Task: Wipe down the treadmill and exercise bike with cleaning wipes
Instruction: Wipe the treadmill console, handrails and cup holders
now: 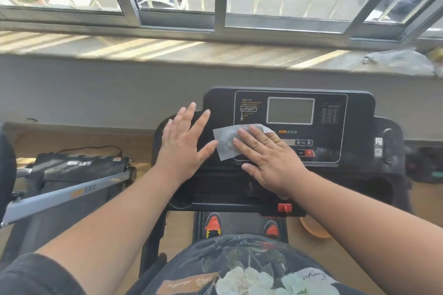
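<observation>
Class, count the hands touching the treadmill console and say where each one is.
2. The left hand lies flat on the console's left edge; the right hand presses the wipe flat below the screen. None seem hidden.

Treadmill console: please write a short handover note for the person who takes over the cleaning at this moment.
Right hand: flat, fingers straight, pressing the wipe onto the treadmill console, left of the controls and below the screen.
Left hand: flat and open on the console's left edge, holding nothing.
Done: cannot tell how much of the console is already wiped.
Left: the rest of the console including the screen, the red safety key, the remaining treadmill parts, then the exercise bike, which I cannot identify in this view.
</observation>
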